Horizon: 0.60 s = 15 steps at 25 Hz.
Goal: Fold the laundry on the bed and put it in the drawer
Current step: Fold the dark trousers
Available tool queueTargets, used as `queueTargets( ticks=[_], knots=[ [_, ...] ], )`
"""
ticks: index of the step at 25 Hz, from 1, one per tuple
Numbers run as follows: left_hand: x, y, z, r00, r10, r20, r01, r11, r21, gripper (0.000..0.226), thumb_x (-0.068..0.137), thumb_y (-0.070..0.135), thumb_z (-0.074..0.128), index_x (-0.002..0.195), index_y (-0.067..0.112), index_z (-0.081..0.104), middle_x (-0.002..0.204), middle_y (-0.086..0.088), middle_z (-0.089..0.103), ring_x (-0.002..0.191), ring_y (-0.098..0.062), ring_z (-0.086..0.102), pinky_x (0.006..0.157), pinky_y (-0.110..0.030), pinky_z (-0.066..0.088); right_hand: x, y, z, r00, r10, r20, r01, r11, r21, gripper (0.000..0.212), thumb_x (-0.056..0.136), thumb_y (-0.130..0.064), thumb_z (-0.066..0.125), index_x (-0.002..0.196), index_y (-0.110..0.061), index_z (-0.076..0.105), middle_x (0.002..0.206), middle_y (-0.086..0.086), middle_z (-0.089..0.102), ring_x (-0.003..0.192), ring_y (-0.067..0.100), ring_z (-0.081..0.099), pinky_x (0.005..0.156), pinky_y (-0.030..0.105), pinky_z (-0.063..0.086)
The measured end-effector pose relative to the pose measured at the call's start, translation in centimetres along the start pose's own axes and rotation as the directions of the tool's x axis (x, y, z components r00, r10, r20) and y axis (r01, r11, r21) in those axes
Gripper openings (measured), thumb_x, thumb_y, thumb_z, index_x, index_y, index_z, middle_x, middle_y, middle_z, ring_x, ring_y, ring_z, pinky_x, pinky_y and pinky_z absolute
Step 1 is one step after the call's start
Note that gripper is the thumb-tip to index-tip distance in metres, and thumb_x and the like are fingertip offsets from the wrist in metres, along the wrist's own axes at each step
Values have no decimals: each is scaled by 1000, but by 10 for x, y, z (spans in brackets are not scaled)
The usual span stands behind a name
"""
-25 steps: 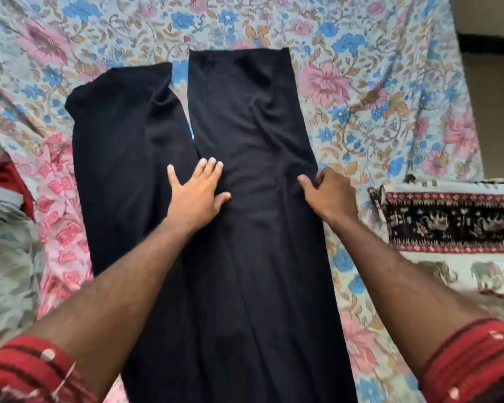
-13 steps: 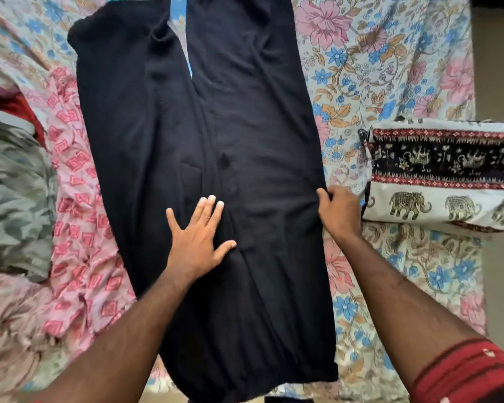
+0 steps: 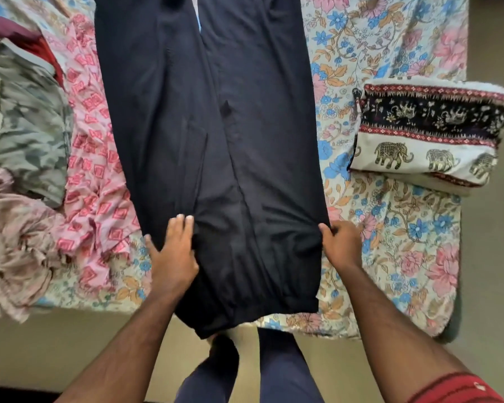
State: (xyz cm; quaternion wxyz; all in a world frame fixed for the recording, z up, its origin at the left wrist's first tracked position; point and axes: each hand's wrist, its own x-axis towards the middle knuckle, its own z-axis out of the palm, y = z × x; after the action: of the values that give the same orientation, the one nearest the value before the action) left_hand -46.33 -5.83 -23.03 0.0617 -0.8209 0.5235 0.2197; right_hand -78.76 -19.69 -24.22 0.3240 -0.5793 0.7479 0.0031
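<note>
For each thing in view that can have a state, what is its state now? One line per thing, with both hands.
black trousers: spread flat on the bed, not yet folded, waist end hanging over the near edge.
left hand: fingers straight, pressing on the trousers.
right hand: pinching the trousers' right edge.
elephant-print cloth: folded, lying to the right.
camouflage garment: unfolded, in the pile on the left.
pink patterned garment: crumpled, unfolded.

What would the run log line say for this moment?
left hand flat on black trousers | right hand pinching their edge | folded elephant-print cloth at right
</note>
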Motion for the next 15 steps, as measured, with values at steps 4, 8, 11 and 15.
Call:
queueTargets(
  ticks=[4,8,11,15],
  knots=[
    [-63,-18,1,864,-489,-123,391,804,-448,44,92,12,63,136,14,58,131,-16,65,117,-40,59,102,-52,47,-56,22,13,999,8,36,-7,1000,-25,40,90,-62,62,91,-22,57,97,-3,49,85,19,52,72,37,46],
    [-102,-31,26,720,-666,198,653,551,-519,48,75,60,75,95,19,61,94,-5,69,88,-32,64,79,-42,52,-104,41,36,989,-36,147,58,988,-146,45,83,-60,73,104,-22,66,107,-1,51,94,21,57,81,40,53],
    [-112,-35,54,780,-491,387,623,558,-549,39,73,49,80,87,17,63,82,-1,71,82,-29,68,75,-39,56,-119,49,45,997,33,64,-29,997,-68,40,92,-44,71,112,-10,71,106,8,66,91,27,63,77,37,52],
    [-115,-46,60,711,-624,322,640,387,-664,28,95,22,63,76,12,45,72,-6,55,70,-27,52,62,-34,37,-135,61,46,963,271,12,-263,923,280,34,97,-38,68,112,-8,69,96,7,70,91,27,66,75,31,44]
  ],
)
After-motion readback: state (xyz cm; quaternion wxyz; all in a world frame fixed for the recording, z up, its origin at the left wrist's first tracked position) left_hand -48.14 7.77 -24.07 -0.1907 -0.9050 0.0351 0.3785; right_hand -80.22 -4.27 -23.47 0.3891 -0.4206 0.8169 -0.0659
